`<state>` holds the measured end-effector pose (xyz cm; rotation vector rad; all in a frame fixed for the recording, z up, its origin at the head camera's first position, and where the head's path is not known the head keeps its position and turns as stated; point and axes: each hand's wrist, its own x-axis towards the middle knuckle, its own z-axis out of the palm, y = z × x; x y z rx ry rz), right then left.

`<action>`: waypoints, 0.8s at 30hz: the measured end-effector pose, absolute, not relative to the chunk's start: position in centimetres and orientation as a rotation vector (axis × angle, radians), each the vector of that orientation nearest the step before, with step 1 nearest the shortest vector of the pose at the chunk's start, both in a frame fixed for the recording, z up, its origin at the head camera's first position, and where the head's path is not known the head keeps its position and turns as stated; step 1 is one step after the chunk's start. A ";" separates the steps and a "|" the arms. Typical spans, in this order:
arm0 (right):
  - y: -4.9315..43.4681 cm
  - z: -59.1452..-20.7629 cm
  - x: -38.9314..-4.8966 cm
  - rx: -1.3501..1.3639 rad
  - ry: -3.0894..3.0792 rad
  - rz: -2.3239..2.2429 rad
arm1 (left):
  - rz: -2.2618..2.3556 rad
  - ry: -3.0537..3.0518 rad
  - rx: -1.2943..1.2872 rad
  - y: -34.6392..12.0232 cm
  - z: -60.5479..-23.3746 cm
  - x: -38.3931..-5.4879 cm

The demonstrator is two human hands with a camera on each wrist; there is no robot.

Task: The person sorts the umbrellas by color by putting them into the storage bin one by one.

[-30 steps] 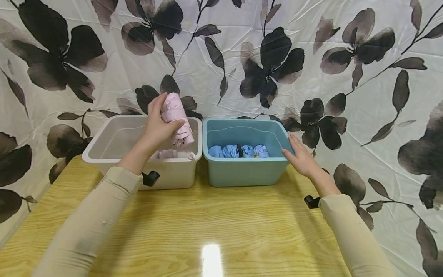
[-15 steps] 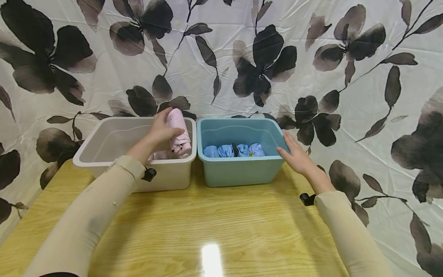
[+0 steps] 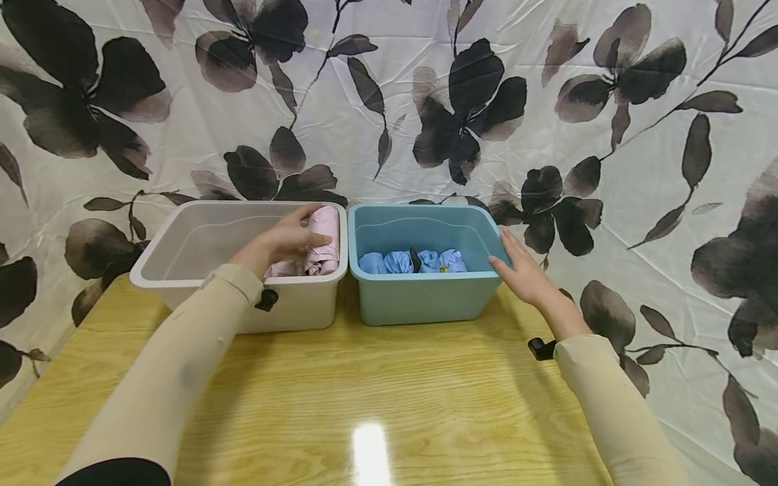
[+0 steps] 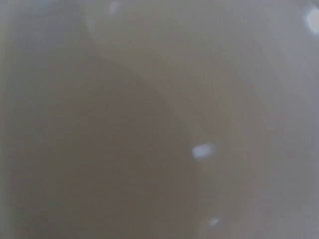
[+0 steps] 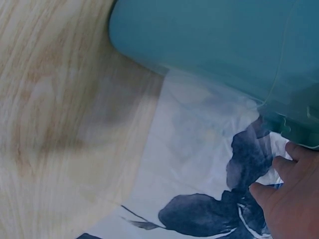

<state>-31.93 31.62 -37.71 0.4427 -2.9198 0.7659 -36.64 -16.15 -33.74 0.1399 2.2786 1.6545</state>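
My left hand (image 3: 279, 239) reaches into the off-white bin (image 3: 306, 307), gripping a pink rolled-up cloth (image 3: 324, 233) with thumb and fingers. That roll stands against the bin's right end, its top near the rim. Other pink cloth (image 3: 283, 269) lies beside it, partly hidden by the hand. Fingers straight, my right hand (image 3: 523, 270) rests at the right rim of the blue bin (image 3: 419, 300); the right wrist view shows its fingers (image 5: 284, 167) by that rim. Several rolled blue cloths (image 3: 398, 262) sit in a row inside the blue bin. The left wrist view is a blur.
Both bins stand side by side on a yellow wood-grain table (image 3: 304, 391), with a narrow gap between them. Behind them hangs a white curtain (image 3: 389, 88) with dark flowers, close to the bins' backs.
My left hand has lowered the pink roll from above the off-white bin into its right end, where it now stands more upright. The right hand stays at the blue bin's rim.
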 end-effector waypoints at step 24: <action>31.8 -37.7 -31.9 0.444 -2.920 0.765 | 0.980 2.491 0.340 -16.2 -35.8 -36.6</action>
